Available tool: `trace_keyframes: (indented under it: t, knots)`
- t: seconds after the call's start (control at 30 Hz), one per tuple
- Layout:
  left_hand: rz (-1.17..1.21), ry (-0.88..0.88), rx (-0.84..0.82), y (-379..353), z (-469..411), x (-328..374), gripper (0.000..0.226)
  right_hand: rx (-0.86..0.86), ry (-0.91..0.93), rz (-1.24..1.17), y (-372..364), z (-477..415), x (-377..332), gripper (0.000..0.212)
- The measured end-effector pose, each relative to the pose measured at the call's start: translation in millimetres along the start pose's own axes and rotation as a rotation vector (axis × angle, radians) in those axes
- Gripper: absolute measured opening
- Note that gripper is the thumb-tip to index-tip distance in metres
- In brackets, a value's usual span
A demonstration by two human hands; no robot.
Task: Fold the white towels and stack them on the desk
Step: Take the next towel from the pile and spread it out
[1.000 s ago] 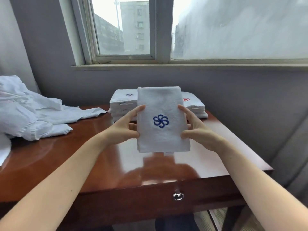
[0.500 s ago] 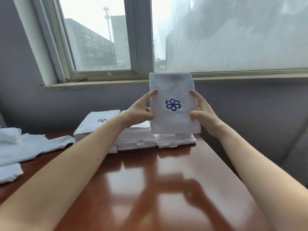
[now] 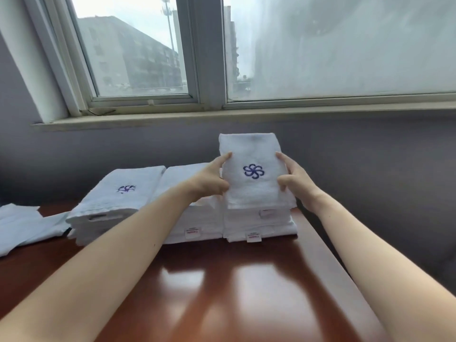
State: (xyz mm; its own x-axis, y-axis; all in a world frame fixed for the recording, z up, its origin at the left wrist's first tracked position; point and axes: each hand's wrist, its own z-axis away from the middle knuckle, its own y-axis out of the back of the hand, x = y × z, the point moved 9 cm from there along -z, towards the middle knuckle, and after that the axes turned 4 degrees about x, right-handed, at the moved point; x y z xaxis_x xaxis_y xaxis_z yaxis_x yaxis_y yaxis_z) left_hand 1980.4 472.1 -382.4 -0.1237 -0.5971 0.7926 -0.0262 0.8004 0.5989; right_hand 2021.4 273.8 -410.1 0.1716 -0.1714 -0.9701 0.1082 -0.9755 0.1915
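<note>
Head: folded towel (image 3: 254, 172) between both hands.

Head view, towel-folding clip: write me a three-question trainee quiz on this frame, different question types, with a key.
1. True or false: the folded white towel with the blue pinwheel emblem lies flat on the glossy reddish-brown wooden desk.
2. How many piles of folded white towels stand along the desk's far edge?
3. Multiple choice: the held towel is above A) the left pile, B) the middle pile, C) the right pile.

Key
1. False: the left hand and right hand hold it up by its sides.
2. Three.
3. C.
</note>
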Motion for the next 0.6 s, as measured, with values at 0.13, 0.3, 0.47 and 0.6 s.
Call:
trace_keyframes:
  t: [0.13,0.3,0.47,0.6]
  knots:
    - [-0.567,-0.031,0.043,-10.3,-8.1,-14.4,0.063,0.032,-0.059,0.079,-10.6,-9.5,26.4,0.073]
    - [-0.712,-0.067,0.035,-18.3,-8.0,-15.2,0.046,0.006,-0.124,0.166,-12.9,-13.0,39.9,0.066]
    - [-0.705,-0.009,-0.039,-21.5,2.5,-16.1,0.046,0.013,-0.116,0.291,-11.1,1.2,23.6,0.059]
    - [-0.57,-0.064,0.047,-10.1,38.8,-6.7,0.046,0.047,0.045,0.631,-12.2,32.5,-13.2,0.053]
